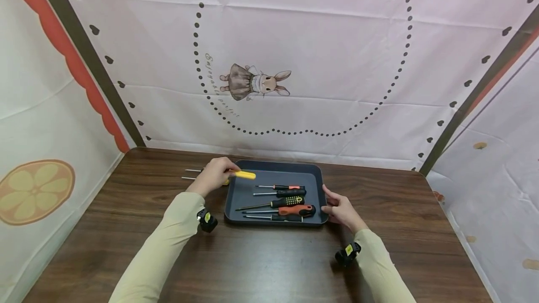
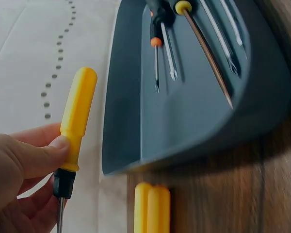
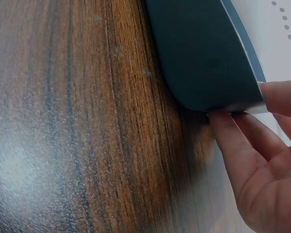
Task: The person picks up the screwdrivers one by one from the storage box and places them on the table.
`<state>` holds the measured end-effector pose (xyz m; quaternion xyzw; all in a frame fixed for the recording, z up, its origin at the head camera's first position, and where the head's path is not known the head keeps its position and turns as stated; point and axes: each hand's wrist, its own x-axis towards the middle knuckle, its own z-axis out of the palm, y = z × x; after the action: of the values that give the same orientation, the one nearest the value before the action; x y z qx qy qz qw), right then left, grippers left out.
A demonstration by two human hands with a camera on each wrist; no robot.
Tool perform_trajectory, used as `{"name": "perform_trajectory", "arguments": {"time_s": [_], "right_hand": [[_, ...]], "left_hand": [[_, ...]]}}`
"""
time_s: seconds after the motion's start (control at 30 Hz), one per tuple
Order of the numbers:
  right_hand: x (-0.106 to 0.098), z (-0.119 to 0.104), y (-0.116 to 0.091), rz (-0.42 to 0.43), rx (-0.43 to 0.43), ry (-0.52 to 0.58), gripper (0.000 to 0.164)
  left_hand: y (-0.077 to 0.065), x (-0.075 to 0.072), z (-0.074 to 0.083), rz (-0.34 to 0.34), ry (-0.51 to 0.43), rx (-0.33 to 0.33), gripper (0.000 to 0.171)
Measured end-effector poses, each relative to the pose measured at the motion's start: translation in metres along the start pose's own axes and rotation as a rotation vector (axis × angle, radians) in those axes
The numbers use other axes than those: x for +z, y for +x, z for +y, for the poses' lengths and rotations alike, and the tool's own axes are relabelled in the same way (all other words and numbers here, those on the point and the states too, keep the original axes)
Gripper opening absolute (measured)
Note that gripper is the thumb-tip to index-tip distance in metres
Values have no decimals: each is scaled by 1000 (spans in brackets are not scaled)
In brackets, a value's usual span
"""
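Observation:
My left hand (image 1: 214, 175) pinches a yellow-handled screwdriver (image 2: 78, 114) between thumb and fingers, its handle over the left part of the dark grey tray (image 1: 290, 176). In the left wrist view its black collar and metal shaft point down, past the fingers. At the tray's right side my right hand (image 1: 343, 210) grips the edge; the right wrist view shows fingertips against its underside and a digit at the rim. Inside the tray lie several screwdrivers, among them an orange-and-black one (image 1: 296, 210) and a black one with yellow dots (image 1: 290, 201).
Two more yellow handles (image 2: 153, 208) lie side by side on the wooden table (image 1: 269, 261), just left of the tray and partly hidden by my left hand in the head view. A printed cloth (image 1: 337, 60) hangs behind the table.

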<state>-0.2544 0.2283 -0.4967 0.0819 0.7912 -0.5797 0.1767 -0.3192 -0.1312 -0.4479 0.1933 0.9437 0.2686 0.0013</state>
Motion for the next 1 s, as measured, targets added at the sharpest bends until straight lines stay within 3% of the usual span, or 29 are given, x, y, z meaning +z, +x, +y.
{"name": "perform_trajectory", "arguments": {"time_s": [0.27,0.6,1.0], "right_hand": [[0,-1,-1,-1,-2,3,67],[0,-1,0,7,11,-27,67],[-2,2,2,-5,13,-19,67]], "left_hand": [[-16,-6,-20,86,-13,19,14],[-31,-17,-44,123,-18,22,17],[-44,-5,-68,122,10,28,17]]}}
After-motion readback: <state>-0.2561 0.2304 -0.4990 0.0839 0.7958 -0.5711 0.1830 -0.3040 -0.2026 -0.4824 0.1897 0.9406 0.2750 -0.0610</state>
